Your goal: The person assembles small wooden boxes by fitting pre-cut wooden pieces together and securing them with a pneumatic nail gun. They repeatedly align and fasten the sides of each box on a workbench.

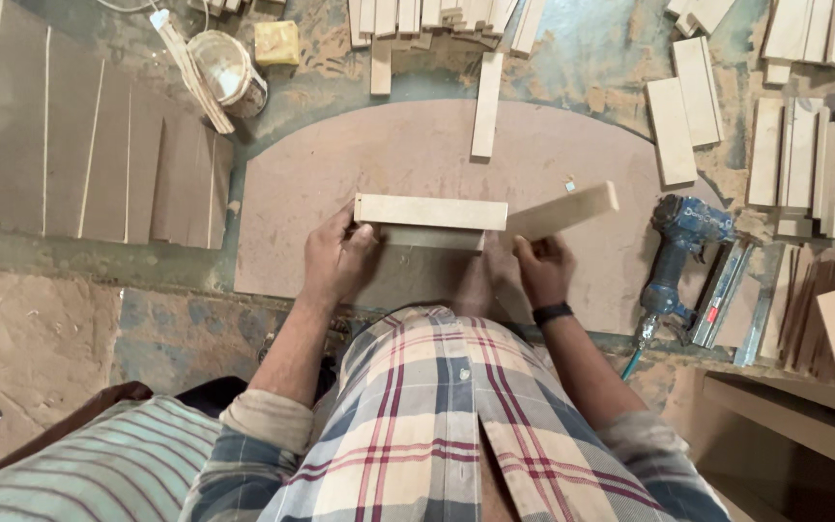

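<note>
View from above of a person in a plaid shirt working low over a dusty workshop floor.

At far left, a fan of brown board panels [79, 145] lies flat, with a small round basket [231, 71] and a yellow sponge block [276, 43] beyond it.

In the middle lies a large brown board with a curved far edge [417, 155]. One loose pale strip [486, 106] rests on its far part.

The left hand [338, 256] is closed around the left end of a long pale wooden strip [430, 212], held level just above the curved board. A second, darker strip [432, 238] sits against its near side; whether the two are joined cannot be told.

The right hand [543, 269], with a dark band at the wrist, grips the near end of a shorter pale wooden piece [564, 213]. This piece angles up and to the right, and its left end meets the right end of the long strip.

Right of the hands, a blue nail gun [676, 256] lies on the edge of the curved board, untouched, with strips of nails [722, 295] beside it.

At far right, many cut pale strips [804, 155] sit in stacks and rows.

As a judgement, the pieces are being lined up at a corner and not yet fastened, and most cut stock remains unused.
</note>
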Motion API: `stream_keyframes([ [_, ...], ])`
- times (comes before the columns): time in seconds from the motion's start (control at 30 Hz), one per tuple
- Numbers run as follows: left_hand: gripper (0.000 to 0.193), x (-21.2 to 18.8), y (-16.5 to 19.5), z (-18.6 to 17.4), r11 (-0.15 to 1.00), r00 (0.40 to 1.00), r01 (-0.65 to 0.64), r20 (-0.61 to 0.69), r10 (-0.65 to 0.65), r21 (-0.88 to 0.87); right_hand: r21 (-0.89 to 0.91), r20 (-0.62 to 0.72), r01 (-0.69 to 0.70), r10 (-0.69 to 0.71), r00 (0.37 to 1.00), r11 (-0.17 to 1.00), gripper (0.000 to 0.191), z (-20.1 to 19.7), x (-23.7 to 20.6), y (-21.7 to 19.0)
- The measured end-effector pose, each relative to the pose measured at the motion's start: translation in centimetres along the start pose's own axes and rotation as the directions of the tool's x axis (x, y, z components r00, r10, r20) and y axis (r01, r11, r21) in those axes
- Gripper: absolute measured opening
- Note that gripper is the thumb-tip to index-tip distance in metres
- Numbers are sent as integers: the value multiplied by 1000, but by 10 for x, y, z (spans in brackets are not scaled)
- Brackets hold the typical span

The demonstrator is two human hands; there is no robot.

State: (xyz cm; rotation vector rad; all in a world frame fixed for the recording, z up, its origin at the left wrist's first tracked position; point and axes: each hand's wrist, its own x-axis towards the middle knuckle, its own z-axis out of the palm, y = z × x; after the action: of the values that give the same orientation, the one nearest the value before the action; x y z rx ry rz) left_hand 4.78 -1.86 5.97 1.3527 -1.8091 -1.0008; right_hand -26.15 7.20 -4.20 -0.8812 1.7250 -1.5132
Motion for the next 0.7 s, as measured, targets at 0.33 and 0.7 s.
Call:
stream_keyframes([
  [0.33,54,10,-49,18,982,957,91,259,-132,165,-457,214,162,-68,975,875,20,24,-3,-13],
  [0.7,50,19,-50,29,973,993,-44,112,19,225,-542,419,241,11,908,805,26,17,30,-24],
])
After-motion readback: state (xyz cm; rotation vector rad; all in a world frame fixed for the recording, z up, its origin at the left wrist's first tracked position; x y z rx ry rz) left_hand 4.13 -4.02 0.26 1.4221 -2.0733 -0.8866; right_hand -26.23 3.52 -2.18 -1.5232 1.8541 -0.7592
